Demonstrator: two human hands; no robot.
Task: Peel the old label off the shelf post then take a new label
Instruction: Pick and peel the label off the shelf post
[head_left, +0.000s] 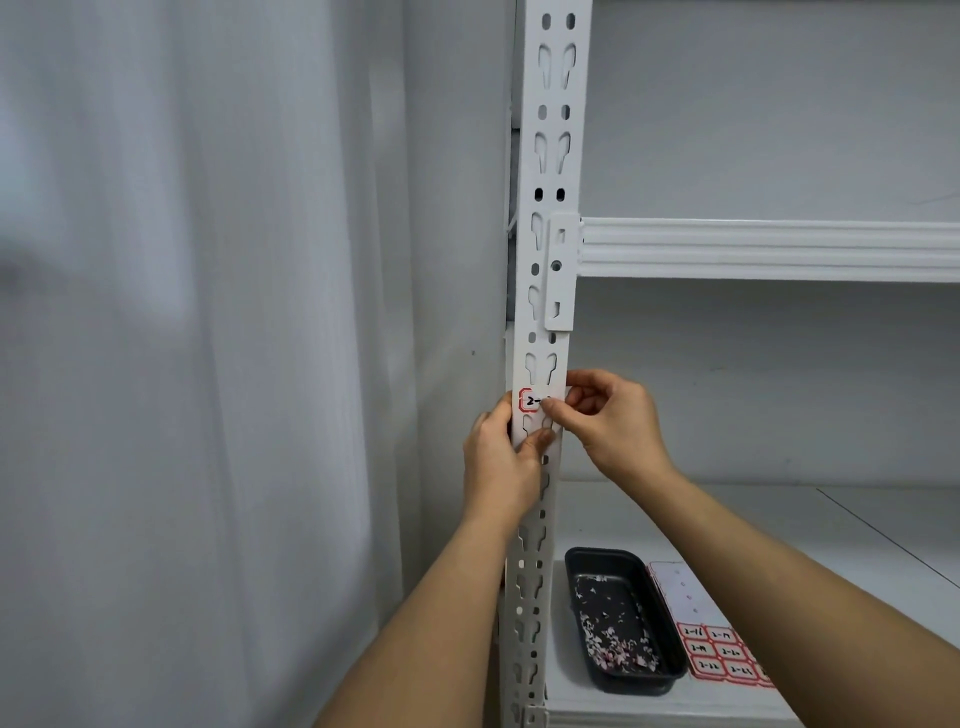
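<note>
A white slotted shelf post (553, 171) runs up the middle of the view. A red-bordered label (529, 401) with black handwriting is stuck on it at mid height. My left hand (501, 457) grips the post just below the label, thumb beside its left edge. My right hand (608, 421) pinches the label's right part, which is hidden under thumb and fingers. On the lower shelf lies a sheet of new red-bordered labels (719, 652), with its upper part bare backing.
A black tray (631, 670) holding several torn label scraps sits on the lower white shelf (779, 525), left of the label sheet. A white shelf beam (769, 249) crosses above my hands. Pale curtain (208, 364) hangs to the left of the post.
</note>
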